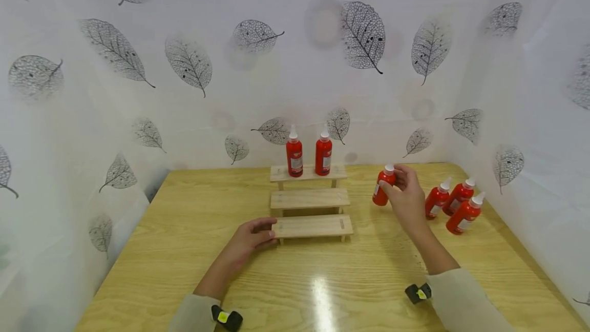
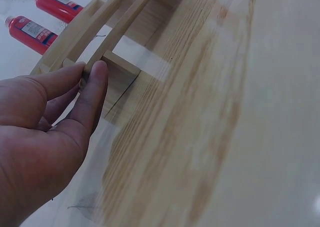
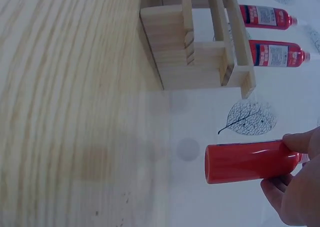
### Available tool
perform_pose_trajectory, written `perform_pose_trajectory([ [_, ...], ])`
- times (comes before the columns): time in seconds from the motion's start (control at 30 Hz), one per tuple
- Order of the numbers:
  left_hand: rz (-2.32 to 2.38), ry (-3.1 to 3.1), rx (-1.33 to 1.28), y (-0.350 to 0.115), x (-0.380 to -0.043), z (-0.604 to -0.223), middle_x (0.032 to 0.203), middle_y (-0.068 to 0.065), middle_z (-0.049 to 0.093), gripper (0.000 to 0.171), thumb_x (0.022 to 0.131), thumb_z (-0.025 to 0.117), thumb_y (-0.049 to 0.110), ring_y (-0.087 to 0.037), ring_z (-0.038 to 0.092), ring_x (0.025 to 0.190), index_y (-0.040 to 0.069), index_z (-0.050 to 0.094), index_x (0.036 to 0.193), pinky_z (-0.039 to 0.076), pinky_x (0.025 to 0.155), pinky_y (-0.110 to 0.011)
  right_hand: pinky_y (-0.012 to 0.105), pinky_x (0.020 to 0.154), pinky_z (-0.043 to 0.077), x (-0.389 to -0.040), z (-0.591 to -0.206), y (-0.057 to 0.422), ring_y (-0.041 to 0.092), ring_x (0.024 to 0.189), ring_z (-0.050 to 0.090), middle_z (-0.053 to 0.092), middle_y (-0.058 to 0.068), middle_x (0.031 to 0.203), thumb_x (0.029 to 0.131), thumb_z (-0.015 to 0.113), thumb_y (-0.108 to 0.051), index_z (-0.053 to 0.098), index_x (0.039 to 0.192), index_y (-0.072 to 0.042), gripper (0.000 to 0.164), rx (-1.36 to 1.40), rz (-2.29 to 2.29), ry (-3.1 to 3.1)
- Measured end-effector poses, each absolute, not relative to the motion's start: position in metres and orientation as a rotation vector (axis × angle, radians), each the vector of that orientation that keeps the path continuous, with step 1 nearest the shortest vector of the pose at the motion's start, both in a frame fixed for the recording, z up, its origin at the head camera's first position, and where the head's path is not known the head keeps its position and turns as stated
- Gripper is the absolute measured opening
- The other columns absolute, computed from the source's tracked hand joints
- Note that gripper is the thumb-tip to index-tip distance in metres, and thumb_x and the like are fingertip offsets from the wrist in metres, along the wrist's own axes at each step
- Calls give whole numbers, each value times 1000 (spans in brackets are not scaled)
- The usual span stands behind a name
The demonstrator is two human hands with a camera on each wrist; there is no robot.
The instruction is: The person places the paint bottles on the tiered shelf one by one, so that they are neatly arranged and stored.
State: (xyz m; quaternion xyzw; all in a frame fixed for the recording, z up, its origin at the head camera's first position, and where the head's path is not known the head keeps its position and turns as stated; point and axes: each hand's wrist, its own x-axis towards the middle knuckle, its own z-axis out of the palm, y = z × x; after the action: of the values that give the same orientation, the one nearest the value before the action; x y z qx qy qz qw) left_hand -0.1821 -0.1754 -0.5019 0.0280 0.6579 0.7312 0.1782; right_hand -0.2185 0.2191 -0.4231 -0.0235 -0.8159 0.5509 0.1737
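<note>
My right hand grips a red bottle with a white cap near its top, slightly tilted, to the right of the wooden three-tier stand. In the right wrist view that bottle appears apart from the stand, its base free. My left hand pinches the left end of the stand's lowest tier between thumb and fingers; the left wrist view shows the fingertips at that corner. Two red bottles with white nozzles, a left one and a right one, stand upright on the top tier.
To the right of my right hand stand three more red bottles: one nearest the hand, one behind and one in front. The wood-grain table meets a white leaf-print curtain at the back and sides.
</note>
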Motion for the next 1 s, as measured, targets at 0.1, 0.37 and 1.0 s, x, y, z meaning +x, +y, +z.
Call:
perform_pose_trajectory([
  [0.1, 2075, 1856, 81, -175, -182, -502, 127, -18, 56, 46, 97, 62, -1, -19, 67, 104, -9, 50, 141, 60, 96, -33, 50, 111, 49, -214, -413, 209, 29, 126, 57, 57, 15, 140, 96, 71, -22, 42, 146, -6, 60, -9, 1554, -2329],
  [0.37, 2087, 1841, 62, -176, -182, -501, 126, -17, 55, 47, 96, 62, -3, -18, 68, 103, -9, 50, 141, 60, 96, -33, 50, 108, 52, -205, -391, 177, 28, 124, 58, 58, 11, 137, 95, 73, -24, 45, 142, -10, 57, 137, 1596, -2311],
  [1.0, 2073, 1836, 85, -175, -180, -498, 130, -20, 54, 50, 96, 65, 4, -19, 68, 103, -9, 48, 142, 60, 96, -33, 44, 109, 52, -218, -394, 80, 31, 119, 62, 62, 12, 130, 92, 75, -12, 52, 134, -9, 48, 464, 1743, -2272],
])
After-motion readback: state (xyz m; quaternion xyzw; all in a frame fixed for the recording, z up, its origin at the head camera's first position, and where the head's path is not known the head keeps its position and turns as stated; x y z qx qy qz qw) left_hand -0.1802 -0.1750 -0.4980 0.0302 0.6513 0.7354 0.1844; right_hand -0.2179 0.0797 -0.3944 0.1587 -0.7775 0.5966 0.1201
